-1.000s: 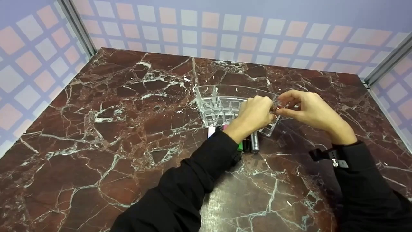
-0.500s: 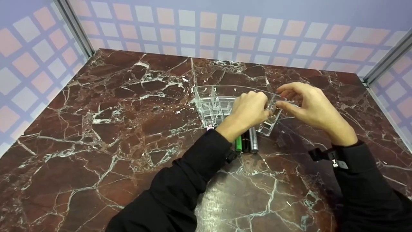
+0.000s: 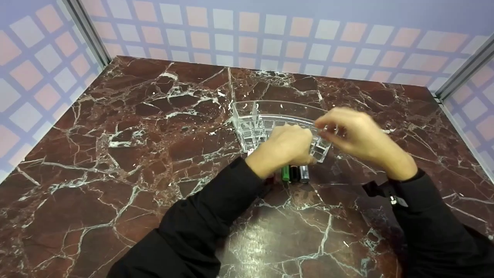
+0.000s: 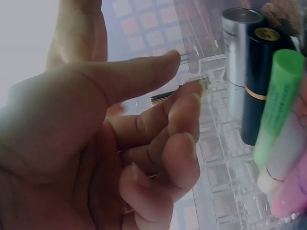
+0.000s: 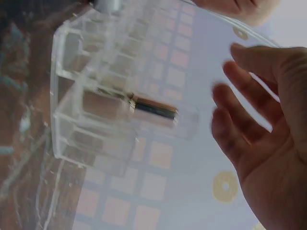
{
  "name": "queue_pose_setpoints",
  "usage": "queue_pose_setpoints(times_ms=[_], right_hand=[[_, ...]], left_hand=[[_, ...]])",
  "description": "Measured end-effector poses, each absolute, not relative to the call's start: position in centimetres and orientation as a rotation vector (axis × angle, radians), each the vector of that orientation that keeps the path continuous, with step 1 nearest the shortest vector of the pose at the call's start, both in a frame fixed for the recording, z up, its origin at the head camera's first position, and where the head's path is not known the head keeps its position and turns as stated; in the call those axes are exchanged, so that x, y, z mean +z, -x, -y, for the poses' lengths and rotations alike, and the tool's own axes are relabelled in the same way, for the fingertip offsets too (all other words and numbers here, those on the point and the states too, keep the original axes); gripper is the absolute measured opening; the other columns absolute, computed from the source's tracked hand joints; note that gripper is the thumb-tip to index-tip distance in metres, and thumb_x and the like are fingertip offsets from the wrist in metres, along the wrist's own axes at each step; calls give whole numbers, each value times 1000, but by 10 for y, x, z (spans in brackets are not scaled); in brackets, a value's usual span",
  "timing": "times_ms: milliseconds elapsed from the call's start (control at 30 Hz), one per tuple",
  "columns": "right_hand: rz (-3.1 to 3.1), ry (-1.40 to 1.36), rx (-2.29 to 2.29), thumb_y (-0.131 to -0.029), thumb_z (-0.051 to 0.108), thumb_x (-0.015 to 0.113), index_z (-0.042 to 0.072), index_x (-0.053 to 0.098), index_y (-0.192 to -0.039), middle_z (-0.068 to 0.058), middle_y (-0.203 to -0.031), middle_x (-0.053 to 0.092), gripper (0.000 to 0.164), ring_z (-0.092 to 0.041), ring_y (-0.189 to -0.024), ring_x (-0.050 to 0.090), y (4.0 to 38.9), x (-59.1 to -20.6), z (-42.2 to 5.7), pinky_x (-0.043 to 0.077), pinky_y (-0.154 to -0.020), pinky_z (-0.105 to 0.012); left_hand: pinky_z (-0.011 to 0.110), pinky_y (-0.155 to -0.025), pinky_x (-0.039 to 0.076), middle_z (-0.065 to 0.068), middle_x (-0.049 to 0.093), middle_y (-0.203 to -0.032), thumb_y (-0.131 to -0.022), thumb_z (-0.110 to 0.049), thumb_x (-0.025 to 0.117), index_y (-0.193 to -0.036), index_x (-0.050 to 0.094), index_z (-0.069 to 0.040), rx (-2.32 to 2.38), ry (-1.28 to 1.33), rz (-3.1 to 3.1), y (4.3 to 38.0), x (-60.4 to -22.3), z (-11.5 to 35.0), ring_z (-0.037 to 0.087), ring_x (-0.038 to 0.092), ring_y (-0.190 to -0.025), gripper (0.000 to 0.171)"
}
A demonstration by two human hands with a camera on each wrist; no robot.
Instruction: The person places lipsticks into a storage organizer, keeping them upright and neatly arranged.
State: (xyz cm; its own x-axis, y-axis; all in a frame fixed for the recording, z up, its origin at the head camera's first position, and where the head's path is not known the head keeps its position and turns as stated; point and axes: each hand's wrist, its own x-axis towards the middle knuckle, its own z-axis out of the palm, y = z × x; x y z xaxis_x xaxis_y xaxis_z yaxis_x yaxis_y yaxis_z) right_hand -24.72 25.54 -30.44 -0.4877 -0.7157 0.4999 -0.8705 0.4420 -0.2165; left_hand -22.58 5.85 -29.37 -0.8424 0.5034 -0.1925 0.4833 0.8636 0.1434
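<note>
A clear plastic organizer (image 3: 243, 133) with many small compartments stands mid-table. My left hand (image 3: 283, 144) hovers over its front part, holding nothing, its fingers loosely bent in the left wrist view. Over the organizer's right end is my right hand (image 3: 357, 133); the right wrist view has its fingers apart and nothing between them. A slim black-and-gold tube with a clear end (image 5: 156, 109) stands in an end compartment. Along the front are a silver tube (image 4: 236, 62), a black tube with a gold band (image 4: 259, 84), a green tube (image 4: 283, 91) and a pink tube (image 4: 292, 191).
The dark red marbled table (image 3: 135, 185) spreads around the organizer. Tile-patterned walls (image 3: 251, 34) rise at the back and both sides, with metal posts (image 3: 90, 34) at the corners. A strap with a small device (image 3: 386, 193) is on the right wrist.
My hands were close together at the organizer's right end and have come apart. The left hand has moved left and toward me; the right hand opened, then shifted slightly left.
</note>
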Motion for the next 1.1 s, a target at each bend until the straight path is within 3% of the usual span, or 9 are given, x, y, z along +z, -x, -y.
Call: queue_pose_setpoints(times_ms=[167,333,533,700,833,967,1100], right_hand=[[2479,-1536,569,-77,-13,76,4,71,-102,-4,-101,71,31,-18,-87,68,250,-320,-248,58,-79,-31],[2549,-1558,484,-80,-7,77,3,71,-98,-4,-97,69,21,-17,-76,63,251,-330,-244,54,-68,-33],[2629,-1529,478,-85,-1,75,5,73,-106,-4,-107,71,23,-18,-87,67,252,-331,-244,55,-74,-36],[2658,-1530,460,-82,-4,74,6,72,-104,-4,-107,71,25,-18,-91,69,253,-334,-243,56,-79,-38],[2661,-1526,464,-79,-7,72,8,71,-99,0,-101,70,25,-15,-87,68,253,-336,-242,57,-78,-37],[2685,-1500,431,-77,-7,71,12,68,-89,3,-93,66,22,-12,-75,62,252,-340,-241,55,-68,-34],[2735,-1460,366,-77,-4,71,12,67,-89,2,-93,67,21,-15,-74,63,250,-342,-240,55,-66,-37]], left_hand=[[28,-70,52,-1,68,-96,-88,-54,73,-111,70,-15,68,-775,-2792,220,-298,-57,15,61,-79,46],[34,-79,54,3,70,-112,-88,-60,70,-113,71,-15,-13,-777,-2791,217,-304,-61,20,65,-92,52],[38,-84,55,4,69,-122,-89,-63,67,-113,71,-15,-35,-796,-2797,215,-307,-65,23,65,-103,54],[41,-89,53,4,67,-128,-90,-64,66,-116,72,-15,-47,-777,-2806,214,-310,-69,23,65,-108,55],[41,-89,53,4,68,-127,-89,-63,68,-116,71,-16,-44,-759,-2813,214,-314,-72,24,65,-107,55],[39,-86,54,3,70,-121,-88,-61,70,-109,71,-16,-23,-773,-2814,213,-317,-72,23,65,-104,50],[38,-83,54,2,71,-115,-87,-60,72,-99,72,-18,-13,-786,-2813,213,-319,-72,22,65,-99,45]])
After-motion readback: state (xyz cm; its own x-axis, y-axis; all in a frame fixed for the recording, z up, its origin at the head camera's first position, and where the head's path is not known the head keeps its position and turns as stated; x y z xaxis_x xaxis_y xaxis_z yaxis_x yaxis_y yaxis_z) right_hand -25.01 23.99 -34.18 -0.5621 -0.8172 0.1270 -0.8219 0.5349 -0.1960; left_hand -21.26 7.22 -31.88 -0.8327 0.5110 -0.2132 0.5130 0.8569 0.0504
